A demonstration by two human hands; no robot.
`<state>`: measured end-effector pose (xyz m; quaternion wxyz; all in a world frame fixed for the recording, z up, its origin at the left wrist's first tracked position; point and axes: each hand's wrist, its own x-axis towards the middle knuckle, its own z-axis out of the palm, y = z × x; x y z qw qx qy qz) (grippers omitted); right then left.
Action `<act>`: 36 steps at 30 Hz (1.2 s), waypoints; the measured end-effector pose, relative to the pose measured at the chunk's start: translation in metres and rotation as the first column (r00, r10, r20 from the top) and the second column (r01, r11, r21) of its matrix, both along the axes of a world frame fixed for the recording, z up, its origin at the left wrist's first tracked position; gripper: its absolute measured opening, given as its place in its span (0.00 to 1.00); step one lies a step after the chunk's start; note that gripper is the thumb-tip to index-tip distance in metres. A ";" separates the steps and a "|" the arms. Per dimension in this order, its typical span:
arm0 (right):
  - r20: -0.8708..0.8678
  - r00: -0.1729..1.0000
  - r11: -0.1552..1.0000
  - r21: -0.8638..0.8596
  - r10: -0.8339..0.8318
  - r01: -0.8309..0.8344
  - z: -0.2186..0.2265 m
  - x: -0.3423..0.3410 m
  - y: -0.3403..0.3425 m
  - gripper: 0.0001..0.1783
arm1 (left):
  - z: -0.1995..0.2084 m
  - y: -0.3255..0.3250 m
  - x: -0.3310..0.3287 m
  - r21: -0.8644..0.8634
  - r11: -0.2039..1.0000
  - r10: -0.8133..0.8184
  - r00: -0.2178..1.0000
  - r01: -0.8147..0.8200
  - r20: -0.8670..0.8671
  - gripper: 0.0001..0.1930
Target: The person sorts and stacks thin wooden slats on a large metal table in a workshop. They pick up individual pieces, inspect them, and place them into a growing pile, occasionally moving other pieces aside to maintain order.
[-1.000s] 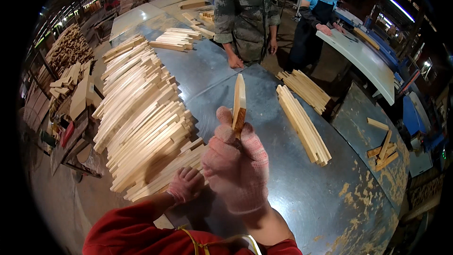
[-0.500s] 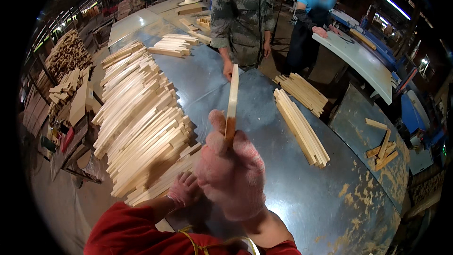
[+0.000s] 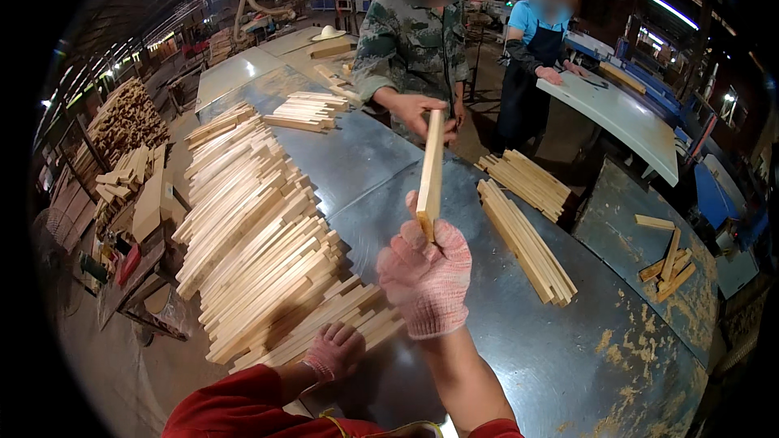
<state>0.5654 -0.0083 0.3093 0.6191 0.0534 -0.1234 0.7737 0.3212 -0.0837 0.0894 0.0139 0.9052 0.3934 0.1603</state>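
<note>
My right hand, in a pinkish-white knit glove, is closed around the lower end of a pale wooden strip. The strip stands nearly upright in the view, above the metal table. At its upper end is the bare hand of a person across the table; whether that hand touches the strip I cannot tell. My left hand, gloved alike, rests with its fingers laid on the near end of a long row of wooden strips. Nothing shows in its grasp.
Two smaller bundles of strips lie to the right on the metal table. Short offcuts and sawdust lie farther right. A second person stands at a pale panel. Stacked wood is at the far left.
My right hand has moved farther out and slightly right with the strip, whose broad face now shows more. The person opposite has raised a hand to the strip's upper end.
</note>
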 end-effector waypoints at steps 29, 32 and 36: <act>0.911 -0.412 0.972 0.120 -0.026 0.204 -0.220 0.068 -0.126 0.34 | -0.024 -0.004 -0.010 -0.139 0.989 0.035 0.996 -0.047 -0.083 0.38; 0.857 -0.514 0.908 0.187 0.036 0.376 -0.267 0.087 -0.150 0.32 | -0.006 -0.005 0.000 -0.082 0.996 0.034 0.997 -0.039 -0.063 0.30; 0.889 -0.446 0.850 0.149 0.108 0.504 -0.305 0.097 -0.165 0.32 | 0.004 -0.003 0.010 -0.050 0.998 0.024 0.999 -0.025 -0.032 0.25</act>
